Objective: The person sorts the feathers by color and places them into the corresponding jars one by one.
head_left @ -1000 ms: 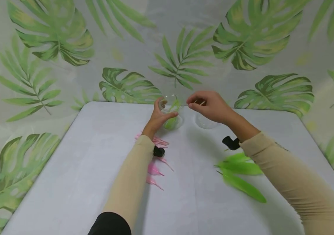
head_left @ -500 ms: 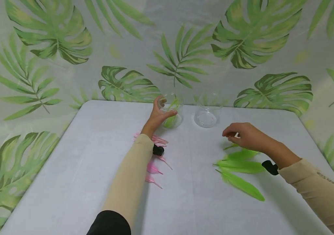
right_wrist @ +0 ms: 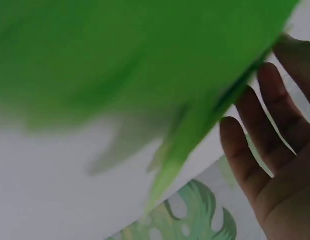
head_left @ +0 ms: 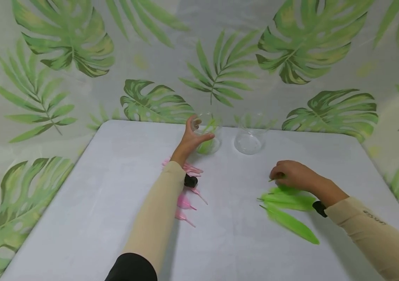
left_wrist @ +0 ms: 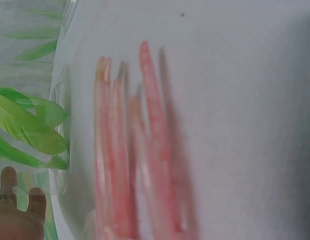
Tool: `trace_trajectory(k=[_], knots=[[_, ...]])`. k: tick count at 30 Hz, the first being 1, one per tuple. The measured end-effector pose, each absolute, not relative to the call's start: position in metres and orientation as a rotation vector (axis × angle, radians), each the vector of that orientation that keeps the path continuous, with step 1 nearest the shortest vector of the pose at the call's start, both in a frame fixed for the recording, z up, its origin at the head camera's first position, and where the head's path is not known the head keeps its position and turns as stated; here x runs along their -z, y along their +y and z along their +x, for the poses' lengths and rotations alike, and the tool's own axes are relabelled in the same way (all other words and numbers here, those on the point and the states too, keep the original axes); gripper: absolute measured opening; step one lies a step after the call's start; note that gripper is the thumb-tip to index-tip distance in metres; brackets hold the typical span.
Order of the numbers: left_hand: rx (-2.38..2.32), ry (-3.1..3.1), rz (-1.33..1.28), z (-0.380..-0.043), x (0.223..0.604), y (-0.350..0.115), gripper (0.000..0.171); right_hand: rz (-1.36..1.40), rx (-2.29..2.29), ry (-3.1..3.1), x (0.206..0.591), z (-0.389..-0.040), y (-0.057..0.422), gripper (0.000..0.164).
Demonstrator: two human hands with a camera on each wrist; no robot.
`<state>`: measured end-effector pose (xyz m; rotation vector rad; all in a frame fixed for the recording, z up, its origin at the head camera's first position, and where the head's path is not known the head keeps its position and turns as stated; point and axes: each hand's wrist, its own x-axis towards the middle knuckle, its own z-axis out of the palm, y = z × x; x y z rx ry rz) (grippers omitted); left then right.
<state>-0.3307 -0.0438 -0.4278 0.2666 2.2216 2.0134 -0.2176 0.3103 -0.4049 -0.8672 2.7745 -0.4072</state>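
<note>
My left hand (head_left: 191,141) grips the side of a clear plastic jar (head_left: 216,145) at the back of the table, thumb in front. Green feathers (head_left: 205,147) stand inside it, leaning against the wall; the left wrist view shows them through the plastic. At the right, my right hand (head_left: 295,175) is low over the table, its fingertips pinching a green feather (head_left: 271,180) near the quill end. Most of that feather is hidden under the hand in the head view. Nearer the front lie more green feathers (head_left: 292,226), quills pointing left.
A second clear jar (head_left: 249,143) stands right of the first. Pink feathers (head_left: 184,202) lie in a column beside and partly under my left forearm; their quills (left_wrist: 155,115) fill the middle of the left wrist view. A leaf-printed backdrop (head_left: 217,74) rises behind the white table (head_left: 234,249).
My right hand has moved from beside the jars to the right and toward me, down onto a green feather, and now pinches it. The left hand stays on its jar.
</note>
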Motion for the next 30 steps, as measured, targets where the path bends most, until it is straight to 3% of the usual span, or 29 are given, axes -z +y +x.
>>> trace_trajectory(k=[14, 30], knots=[[-2.009, 2.242, 0.292, -0.331, 0.431, -0.045, 0.101, -1.081, 0.231, 2.92, 0.42, -0.221, 0.308, 0.01], [-2.007, 2.164, 0.309, -0.317, 0.406, -0.048, 0.101, -0.974, 0.307, 3.023, 0.405, -0.224, 0.307, 0.015]])
